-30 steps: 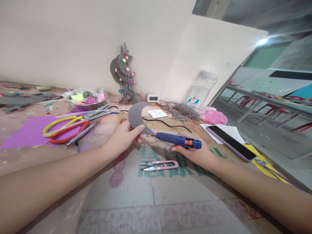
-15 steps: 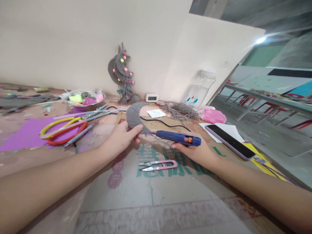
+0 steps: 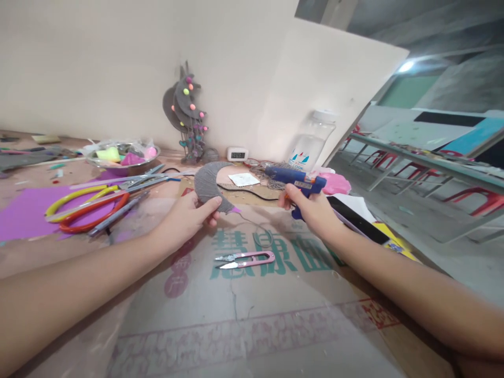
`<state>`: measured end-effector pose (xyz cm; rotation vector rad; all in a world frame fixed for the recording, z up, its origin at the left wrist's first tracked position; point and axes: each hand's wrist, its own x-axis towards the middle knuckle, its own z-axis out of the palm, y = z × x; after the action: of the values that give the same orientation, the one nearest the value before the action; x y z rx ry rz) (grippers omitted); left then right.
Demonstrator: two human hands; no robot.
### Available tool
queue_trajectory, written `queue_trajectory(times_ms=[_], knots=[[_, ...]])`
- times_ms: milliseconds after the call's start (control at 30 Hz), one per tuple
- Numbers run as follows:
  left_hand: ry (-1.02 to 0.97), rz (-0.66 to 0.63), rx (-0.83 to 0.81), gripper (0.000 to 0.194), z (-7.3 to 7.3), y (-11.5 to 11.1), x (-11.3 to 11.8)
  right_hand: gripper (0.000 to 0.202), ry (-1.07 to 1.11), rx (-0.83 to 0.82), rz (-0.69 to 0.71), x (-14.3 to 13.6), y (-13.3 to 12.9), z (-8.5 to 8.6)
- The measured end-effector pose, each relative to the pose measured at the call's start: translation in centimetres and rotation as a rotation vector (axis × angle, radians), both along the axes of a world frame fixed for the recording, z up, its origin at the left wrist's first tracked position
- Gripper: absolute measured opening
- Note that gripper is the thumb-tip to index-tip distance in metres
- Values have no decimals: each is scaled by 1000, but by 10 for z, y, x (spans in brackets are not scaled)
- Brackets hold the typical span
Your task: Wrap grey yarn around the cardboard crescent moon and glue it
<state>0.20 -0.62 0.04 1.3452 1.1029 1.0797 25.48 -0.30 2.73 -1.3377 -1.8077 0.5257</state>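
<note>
Pinched in my left hand (image 3: 199, 212) is a grey yarn-wrapped crescent (image 3: 208, 185), its lower tip ending in a bare purple point. A strand of yarn trails from that tip to a loose coil (image 3: 264, 237) on the cardboard. My right hand (image 3: 309, 207) is closed round the handle of a blue glue gun (image 3: 289, 175), which is held up to the right of the crescent and apart from it, nozzle toward the left. Pink thread snips (image 3: 252, 259) lie on the cardboard between my forearms.
Scissors with red and yellow handles (image 3: 92, 223) lie on purple sheets (image 3: 23, 212) at left, near a metal bowl (image 3: 132, 169). Behind are a timer (image 3: 237, 154), a bottle (image 3: 313, 139) and a white square (image 3: 244, 179). A phone (image 3: 358, 223) lies at right.
The glue gun has moved from the crescent's lower tip up and to the right in my right hand. My left hand still holds the crescent. The whole view has shifted slightly.
</note>
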Motion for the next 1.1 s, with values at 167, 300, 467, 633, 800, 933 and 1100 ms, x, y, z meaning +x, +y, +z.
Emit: queue_trajectory(times_ms=[167, 300, 467, 633, 800, 933, 1100], knots=[[71, -2, 5, 27, -2, 0, -2, 37, -66, -28, -32, 5, 33, 18], [58, -9, -4, 26, 2, -1, 0, 39, -318, -40, -231, 1, 85, 8], [79, 2, -26, 25, 5, -2, 2, 38, -356, -113, -203, 1, 126, -19], [49, -16, -4, 25, -1, 1, 0, 44, -347, -69, -180, 12, 116, -16], [129, -9, 24, 29, -1, 1, -1, 33, -201, 205, -230, 5, 65, -5], [135, 1, 65, 29, 1, -1, -1, 28, -189, -76, 116, -26, 15, -8], [142, -29, 73, 30, 0, 1, -1, 31, 114, -497, 358, -56, -12, -23]])
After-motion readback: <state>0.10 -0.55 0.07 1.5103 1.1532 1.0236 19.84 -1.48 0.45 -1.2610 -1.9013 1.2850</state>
